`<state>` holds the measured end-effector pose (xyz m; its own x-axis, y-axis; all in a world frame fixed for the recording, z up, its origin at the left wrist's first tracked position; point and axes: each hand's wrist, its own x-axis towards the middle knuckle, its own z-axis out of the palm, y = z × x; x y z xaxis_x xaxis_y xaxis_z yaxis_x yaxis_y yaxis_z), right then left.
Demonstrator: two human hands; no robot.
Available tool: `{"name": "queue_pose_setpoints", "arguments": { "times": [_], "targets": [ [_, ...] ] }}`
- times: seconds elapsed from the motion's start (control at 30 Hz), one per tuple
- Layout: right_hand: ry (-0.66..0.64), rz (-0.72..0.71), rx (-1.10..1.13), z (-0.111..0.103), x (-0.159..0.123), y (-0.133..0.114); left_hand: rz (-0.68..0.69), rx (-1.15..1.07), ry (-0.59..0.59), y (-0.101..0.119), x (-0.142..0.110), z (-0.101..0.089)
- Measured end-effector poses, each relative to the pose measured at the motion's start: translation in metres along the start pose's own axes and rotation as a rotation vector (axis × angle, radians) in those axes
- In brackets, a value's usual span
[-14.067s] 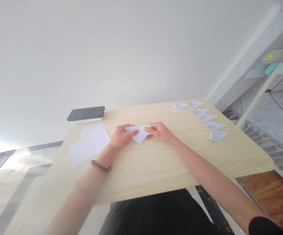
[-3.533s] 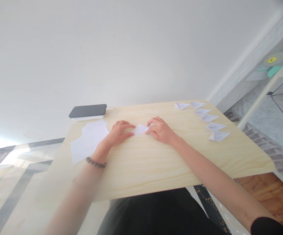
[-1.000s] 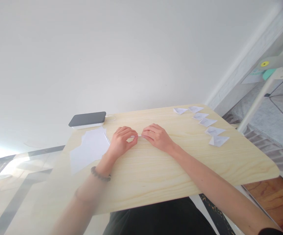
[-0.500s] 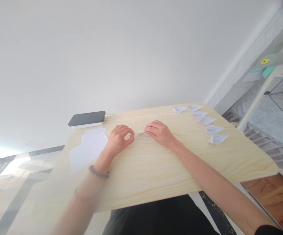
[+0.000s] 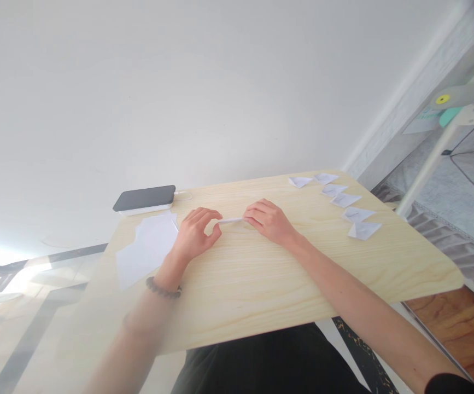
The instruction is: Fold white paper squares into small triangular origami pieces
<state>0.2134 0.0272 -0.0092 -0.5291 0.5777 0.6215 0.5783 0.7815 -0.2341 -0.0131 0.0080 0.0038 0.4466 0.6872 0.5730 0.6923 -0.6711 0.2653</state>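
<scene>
A narrow strip of folded white paper is seen almost edge-on above the middle of the table. My right hand pinches its right end between thumb and fingers. At the other end, my left hand has its thumb and fingers parted, with the paper's tip at the gap; whether it touches them is hard to tell. Along the table's right side lie several folded white paper pieces, pointed like small boats. Flat white sheets of paper rest left of my left hand.
A dark-topped white device with a cable sits at the table's back left corner. Behind the wooden table rises a plain wall. A pale metal post stands beyond the right edge.
My left thumb and fingers have parted from their pinch on the paper's left end, showing more of the strip. My right hand keeps its hold, nearly in place.
</scene>
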Motion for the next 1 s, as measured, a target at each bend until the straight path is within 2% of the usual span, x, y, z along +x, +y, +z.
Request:
{"name": "queue_pose_setpoints", "arguments": {
  "times": [0.3, 0.63, 1.0],
  "targets": [
    [-0.001, -0.045, 0.019, 0.009, 0.003, -0.018, 0.092, -0.004, -0.032, 0.006, 0.002, 0.010],
    [-0.002, 0.014, 0.115, 0.009, 0.003, -0.014, 0.137, 0.008, -0.013, 0.005, 0.003, 0.010],
    [0.008, 0.077, 0.146, 0.005, -0.001, -0.010, 0.092, 0.023, 0.009, 0.001, 0.000, 0.007]
  ]
}}
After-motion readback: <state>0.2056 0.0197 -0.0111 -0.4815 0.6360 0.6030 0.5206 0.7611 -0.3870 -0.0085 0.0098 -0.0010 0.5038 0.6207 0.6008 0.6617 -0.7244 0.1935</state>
